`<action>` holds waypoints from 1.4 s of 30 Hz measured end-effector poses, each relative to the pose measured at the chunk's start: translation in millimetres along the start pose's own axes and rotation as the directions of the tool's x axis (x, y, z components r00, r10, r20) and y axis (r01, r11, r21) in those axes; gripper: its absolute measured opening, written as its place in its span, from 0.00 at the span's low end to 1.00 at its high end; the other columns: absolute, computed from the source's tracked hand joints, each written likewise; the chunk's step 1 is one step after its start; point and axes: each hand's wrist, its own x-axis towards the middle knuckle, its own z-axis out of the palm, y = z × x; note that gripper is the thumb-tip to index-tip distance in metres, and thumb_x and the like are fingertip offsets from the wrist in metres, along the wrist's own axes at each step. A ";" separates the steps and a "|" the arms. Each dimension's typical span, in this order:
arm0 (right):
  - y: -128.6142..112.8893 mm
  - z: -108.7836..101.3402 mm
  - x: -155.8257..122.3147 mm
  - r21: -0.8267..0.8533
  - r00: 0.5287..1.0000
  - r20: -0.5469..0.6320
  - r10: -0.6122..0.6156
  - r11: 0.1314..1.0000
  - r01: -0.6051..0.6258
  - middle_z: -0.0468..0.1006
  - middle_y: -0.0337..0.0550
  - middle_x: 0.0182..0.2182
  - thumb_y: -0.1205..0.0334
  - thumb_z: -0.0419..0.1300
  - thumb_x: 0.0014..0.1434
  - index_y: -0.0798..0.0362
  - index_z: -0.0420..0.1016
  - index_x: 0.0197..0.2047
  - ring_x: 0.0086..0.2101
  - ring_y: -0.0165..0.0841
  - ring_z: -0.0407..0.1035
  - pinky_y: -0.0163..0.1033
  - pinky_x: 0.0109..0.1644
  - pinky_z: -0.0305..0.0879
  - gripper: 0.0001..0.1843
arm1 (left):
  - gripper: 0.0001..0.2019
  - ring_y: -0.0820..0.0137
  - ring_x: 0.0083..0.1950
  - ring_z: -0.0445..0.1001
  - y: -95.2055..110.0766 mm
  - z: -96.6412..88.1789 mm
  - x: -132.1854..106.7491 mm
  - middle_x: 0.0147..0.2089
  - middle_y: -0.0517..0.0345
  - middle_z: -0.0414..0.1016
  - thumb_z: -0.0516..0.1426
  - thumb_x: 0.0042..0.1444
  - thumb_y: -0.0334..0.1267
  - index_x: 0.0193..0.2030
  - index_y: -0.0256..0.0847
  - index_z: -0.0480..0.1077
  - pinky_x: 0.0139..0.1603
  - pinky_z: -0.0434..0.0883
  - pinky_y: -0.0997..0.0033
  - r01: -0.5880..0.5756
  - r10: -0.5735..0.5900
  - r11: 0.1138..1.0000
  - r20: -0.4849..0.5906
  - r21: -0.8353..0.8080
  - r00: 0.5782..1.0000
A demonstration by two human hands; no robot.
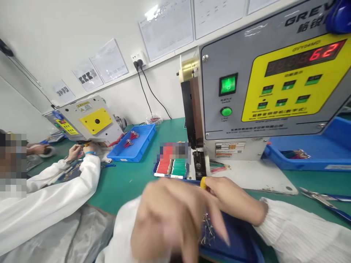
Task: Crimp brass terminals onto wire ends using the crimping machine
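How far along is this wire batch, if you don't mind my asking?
Some looks done: bundled wires lie in the blue tray at right. In hand: the right hand pinches a small yellow piece. Apparently left: the red and green wires racked beside the machine.

Glossy yellow panel on that machine, polished brass cylinder beside it! Down front, a smooth dark blue plastic tray with bright metal terminals, steel pliers shining on the matt green surface, and a ribbed white cloth cuff!
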 end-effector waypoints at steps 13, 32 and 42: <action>5.1 3.6 3.3 0.037 0.999 0.035 -0.010 0.999 0.008 0.75 0.44 0.33 0.65 0.53 0.62 0.53 0.73 0.35 0.34 0.35 0.70 0.39 0.38 0.64 0.08 | 0.10 0.71 0.37 0.72 -169.8 -123.3 45.3 0.36 0.57 0.76 0.51 0.60 0.40 0.40 0.40 0.72 0.39 0.66 0.74 0.641 -0.170 0.469 -0.650 0.607 0.741; 2.2 3.5 5.2 0.000 0.993 0.099 0.058 0.998 -0.058 0.67 0.37 0.22 0.56 0.53 0.63 0.52 0.57 0.21 0.23 0.29 0.61 0.35 0.28 0.54 0.20 | 0.11 0.64 0.45 0.71 -201.2 -151.5 10.9 0.42 0.50 0.74 0.51 0.57 0.31 0.38 0.42 0.75 0.44 0.65 0.68 0.679 -0.485 0.023 -0.585 0.734 0.650; -0.5 0.6 6.5 -0.003 0.994 0.085 0.063 0.998 -0.063 0.67 0.37 0.21 0.55 0.53 0.63 0.52 0.56 0.20 0.23 0.29 0.61 0.35 0.28 0.53 0.21 | 0.12 0.63 0.46 0.68 -197.1 -143.4 14.4 0.40 0.49 0.72 0.48 0.60 0.28 0.37 0.40 0.73 0.45 0.64 0.66 0.677 -0.409 0.023 -0.611 0.736 0.678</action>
